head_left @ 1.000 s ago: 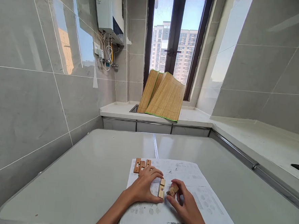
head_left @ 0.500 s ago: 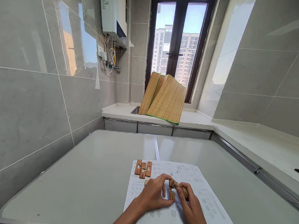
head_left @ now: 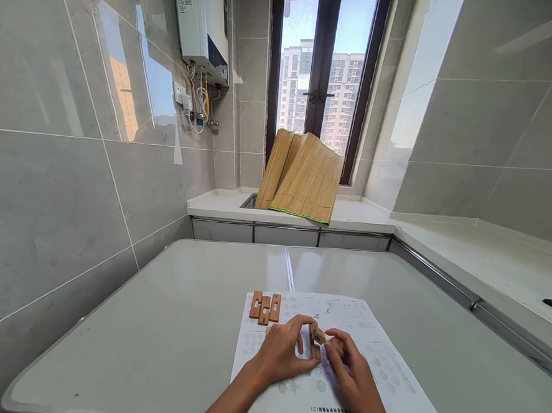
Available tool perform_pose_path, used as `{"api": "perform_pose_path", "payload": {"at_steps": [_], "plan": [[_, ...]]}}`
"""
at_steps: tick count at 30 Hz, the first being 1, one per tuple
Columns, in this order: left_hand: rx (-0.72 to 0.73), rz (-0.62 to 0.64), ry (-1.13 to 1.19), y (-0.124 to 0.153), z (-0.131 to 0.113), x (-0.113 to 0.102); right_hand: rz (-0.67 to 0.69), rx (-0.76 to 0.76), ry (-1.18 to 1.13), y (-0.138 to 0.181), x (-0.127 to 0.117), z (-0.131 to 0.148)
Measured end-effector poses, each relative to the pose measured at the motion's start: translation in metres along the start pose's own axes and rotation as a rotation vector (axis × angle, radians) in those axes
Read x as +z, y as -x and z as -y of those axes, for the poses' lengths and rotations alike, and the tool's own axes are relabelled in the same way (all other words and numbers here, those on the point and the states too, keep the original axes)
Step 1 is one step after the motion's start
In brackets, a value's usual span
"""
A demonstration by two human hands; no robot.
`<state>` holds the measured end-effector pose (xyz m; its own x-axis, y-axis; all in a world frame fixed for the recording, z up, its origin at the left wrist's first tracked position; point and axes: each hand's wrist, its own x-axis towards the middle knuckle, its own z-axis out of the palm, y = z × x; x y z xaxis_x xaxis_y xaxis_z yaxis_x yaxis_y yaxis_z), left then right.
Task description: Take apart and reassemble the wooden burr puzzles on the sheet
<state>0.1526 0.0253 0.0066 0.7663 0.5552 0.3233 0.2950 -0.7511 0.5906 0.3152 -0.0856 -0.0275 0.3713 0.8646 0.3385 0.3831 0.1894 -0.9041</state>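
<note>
My left hand (head_left: 281,350) grips a notched wooden puzzle piece (head_left: 315,353) upright between thumb and fingertips, above a printed paper sheet (head_left: 377,387). My right hand (head_left: 351,367) is closed on a second wooden puzzle piece (head_left: 318,335), angled against the upper part of the first one; fingers cover its right end. Whether the two pieces interlock I cannot tell. Beyond my left hand lie three flat slotted wooden pieces: a left one (head_left: 255,305), a middle one (head_left: 264,310) and a right one (head_left: 275,307). A paler piece (head_left: 268,331) is mostly hidden behind my left hand.
The sheet lies on a pale folding table (head_left: 146,336) with a centre seam. Behind it runs a white counter (head_left: 364,219) bearing a folded bamboo mat (head_left: 305,180). A tiled wall (head_left: 51,217) borders the left side, and a ledge (head_left: 501,264) the right.
My right hand has shifted its piece slightly left, closer over the top of the piece in my left hand. The whole view has moved a little.
</note>
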Motion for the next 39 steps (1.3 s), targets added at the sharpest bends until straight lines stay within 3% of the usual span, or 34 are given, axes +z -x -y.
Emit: {"api": "perform_pose_path", "payload": {"at_steps": [6, 16, 26, 32, 39], "plan": [[0.025, 0.022, -0.007, -0.001, 0.000, 0.001, 0.090, 0.015, -0.029, -0.002, -0.001, 0.001], [0.047, 0.044, -0.042, -0.002, -0.003, 0.002, 0.059, 0.085, -0.099, -0.002, -0.004, 0.000], [0.196, -0.016, -0.082, -0.001, -0.003, 0.009, 0.040, 0.197, -0.299, -0.003, 0.000, -0.005], [0.299, -0.070, -0.025, 0.001, -0.004, 0.016, 0.015, 0.277, -0.305, -0.005, -0.001, -0.007], [0.195, -0.005, 0.110, 0.002, -0.009, 0.010, 0.063, 0.260, -0.296, -0.006, -0.004, -0.005]]}}
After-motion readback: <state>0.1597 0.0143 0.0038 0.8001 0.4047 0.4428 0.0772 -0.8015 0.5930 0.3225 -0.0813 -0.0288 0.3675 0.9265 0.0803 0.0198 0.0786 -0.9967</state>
